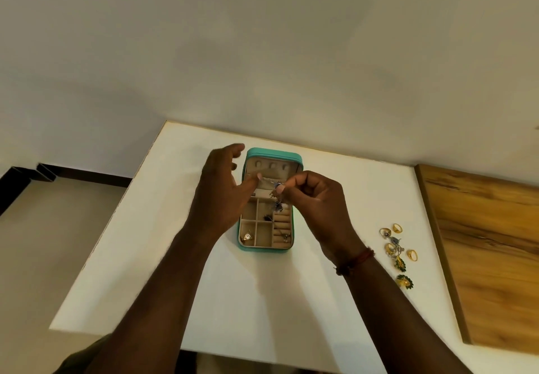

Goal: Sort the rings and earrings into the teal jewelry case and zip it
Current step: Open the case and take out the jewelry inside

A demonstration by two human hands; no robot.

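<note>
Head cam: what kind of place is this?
Probably a room in a home, not a lab: a plain white table against a bare wall, a wood panel on the right, and a dark skirting board along the floor.

**Teal case open, loose jewellery to its right**

The teal zip-around jewelry case [243,244] with beige lining lies open on the white worktop, its lid [272,155] standing up at the far side. Inside the base are square compartments on the left and a column of ring rolls [282,222] on the right. A gold piece [247,237] sits in the near-left compartment; a small dark item [268,218] lies in a middle one, too blurred to identify. A dangling silver-and-blue earring [277,198] hangs above the case. Well to the right, gold rings [397,228] and green-and-yellow flower earrings [405,282] lie in a loose cluster.
</note>
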